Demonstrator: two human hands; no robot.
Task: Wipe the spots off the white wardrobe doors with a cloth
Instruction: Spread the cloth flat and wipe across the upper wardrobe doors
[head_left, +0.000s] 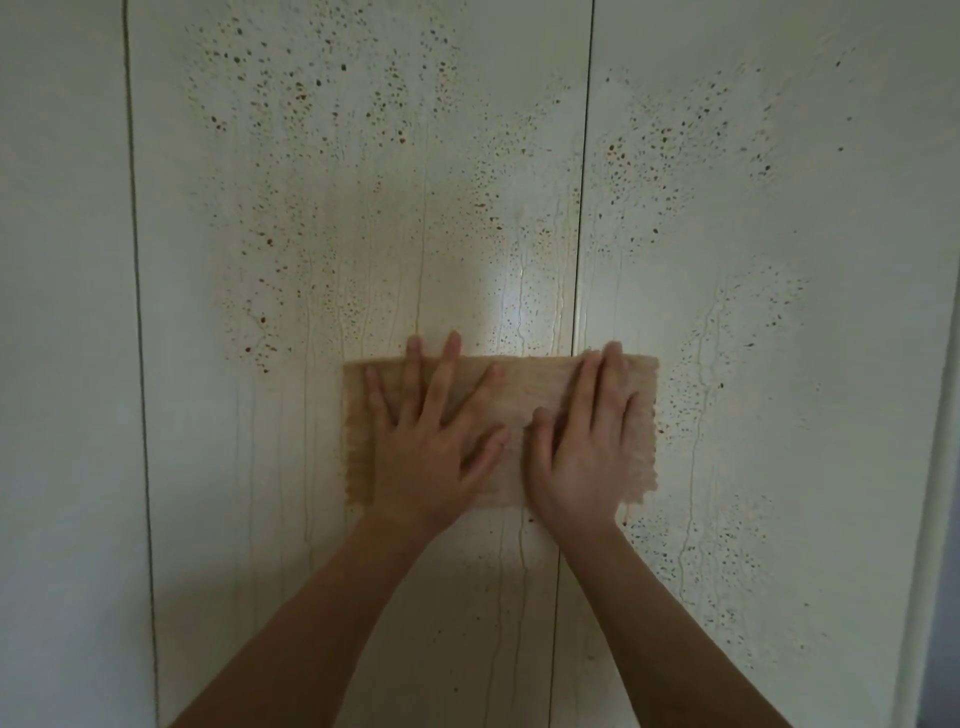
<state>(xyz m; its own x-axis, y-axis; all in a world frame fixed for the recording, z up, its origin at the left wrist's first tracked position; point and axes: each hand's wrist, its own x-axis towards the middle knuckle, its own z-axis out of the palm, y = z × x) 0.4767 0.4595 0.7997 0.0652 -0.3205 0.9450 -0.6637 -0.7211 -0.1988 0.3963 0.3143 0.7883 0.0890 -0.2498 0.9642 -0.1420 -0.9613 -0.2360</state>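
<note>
White wardrobe doors (171, 364) standing closed, glossy faces catching light. Brown spots (300, 92) speckling middle door (363, 218) and right door (779, 249), clustering thickest toward top, with thin drip streaks (420, 270) running down below them. Beige cloth (519, 387), rectangular with ragged side edges, being pressed flat against doors, straddling seam (582, 208) between middle and right door, spots showing above and on both sides.

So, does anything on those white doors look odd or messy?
Yes. Brown spots speckle both doors, thickest above the cloth, and thin drip streaks run down from them, as if something splashed there. The cloth, pressed flat by the left hand and right hand, straddles the gap between doors.
</note>
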